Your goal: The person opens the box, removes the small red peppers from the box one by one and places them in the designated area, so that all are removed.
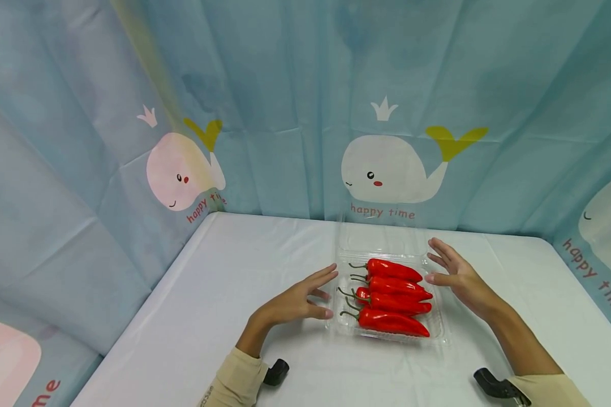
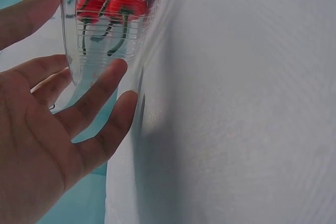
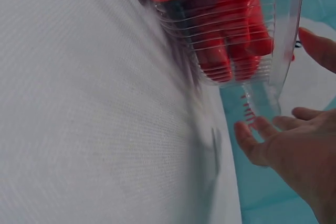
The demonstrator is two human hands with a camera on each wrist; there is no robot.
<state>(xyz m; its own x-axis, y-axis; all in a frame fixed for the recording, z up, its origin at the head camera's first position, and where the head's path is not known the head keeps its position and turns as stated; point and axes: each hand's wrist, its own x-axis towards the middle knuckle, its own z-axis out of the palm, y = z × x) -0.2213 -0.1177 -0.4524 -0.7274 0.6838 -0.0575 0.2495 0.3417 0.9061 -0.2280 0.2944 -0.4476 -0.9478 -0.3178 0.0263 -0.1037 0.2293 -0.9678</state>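
Several red peppers [image 1: 394, 323] with green stems lie side by side in a clear plastic clamshell container [image 1: 440, 333]. Its transparent lid [image 1: 377, 240] is folded back toward the curtain. At the container's left side is my left hand [image 1: 297, 299], fingers spread and nearly straight; the left wrist view shows its fingertips [image 2: 121, 69] close by the ribbed wall. My right hand [image 1: 455, 277] is on the other side, fingers extended, thumb by the rim. Whether either hand touches the plastic, I cannot tell. Neither hand grips anything.
A white cloth covers the table [image 1: 224, 271]. Behind and beside it hangs a light blue curtain [image 1: 285, 113] printed with whales. Black curved pieces [image 1: 276, 373] stick out near both sleeves.
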